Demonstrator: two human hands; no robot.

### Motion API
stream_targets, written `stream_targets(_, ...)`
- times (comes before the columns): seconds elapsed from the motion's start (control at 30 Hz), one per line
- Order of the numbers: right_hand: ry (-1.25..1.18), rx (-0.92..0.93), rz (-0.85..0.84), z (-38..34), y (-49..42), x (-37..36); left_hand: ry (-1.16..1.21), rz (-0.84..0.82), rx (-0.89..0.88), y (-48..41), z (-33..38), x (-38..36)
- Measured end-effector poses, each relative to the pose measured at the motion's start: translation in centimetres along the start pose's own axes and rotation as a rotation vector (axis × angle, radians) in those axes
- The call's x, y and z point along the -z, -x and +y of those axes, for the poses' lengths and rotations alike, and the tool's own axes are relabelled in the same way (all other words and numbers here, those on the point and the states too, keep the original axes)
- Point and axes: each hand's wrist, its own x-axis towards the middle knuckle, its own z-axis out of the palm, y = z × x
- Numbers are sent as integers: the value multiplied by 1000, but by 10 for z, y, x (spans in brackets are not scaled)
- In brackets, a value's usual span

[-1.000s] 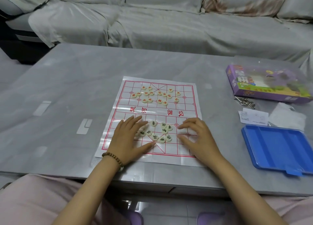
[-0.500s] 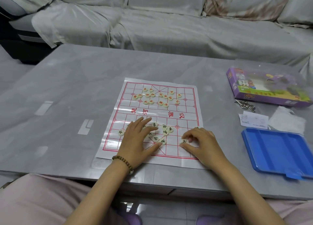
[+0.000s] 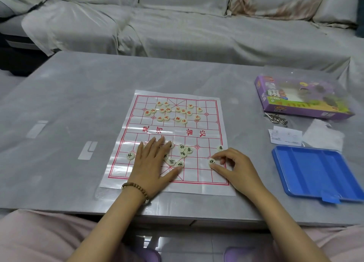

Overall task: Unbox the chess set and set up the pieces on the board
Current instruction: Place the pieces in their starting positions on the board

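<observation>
At the near edge of the table (image 3: 59, 173), roughly mid-way along, the paper board (image 3: 197, 181) is spread flat and both hands are on its near half. The left hand (image 3: 151, 163) lies palm-down with its fingers straight and fanned apart, covering a few of the loose black pieces (image 3: 184, 152), its thumb tip touching one. The right hand (image 3: 234, 167), by the board's near right corner, has thumb and forefinger pinched on a single black-lettered piece (image 3: 212, 161), with the other fingers curled in.

So I'd say we're at the sorting-out step: unboxing is done, nothing is on proper starting points yet. One stray piece (image 3: 130, 155) sits by the board's left edge and another (image 3: 220, 148) by its right edge. The next move probably means setting the pinched one on a line crossing, not inside a square, without bumping its neighbours.

Further out, the red pieces (image 3: 173, 112) are bunched on the board's far half, not lined up yet. The blue tray (image 3: 315, 173) sits at the table's near right corner, and the purple box (image 3: 301, 98) lies beyond it along the right edge.
</observation>
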Motion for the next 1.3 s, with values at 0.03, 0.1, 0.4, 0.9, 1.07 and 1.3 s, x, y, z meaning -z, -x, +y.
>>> stream_targets(0.03, -9, -12, 27, 0, -1, -2, 4, 0, 1, 0, 0, 0)
stream_targets(0.1, -14, -28, 73, -1, -2, -6, 10, 0, 3, 0, 1, 1)
stream_targets(0.4, -25, -77, 138, -4, -4, -13, 34, 10, 0, 1, 3, 2)
stream_targets(0.9, -120, -17, 47, -36, -15, -6, 113, 37, 55, 12, -26, 20)
stream_targets(1.07, -24, 39, -92, -62, -35, -24, 61, 17, 55, 16, -31, 15)
stream_targets(1.3, 98, 90, -207, -89, -51, -53, 64, 9, 63, 16, -31, 13)
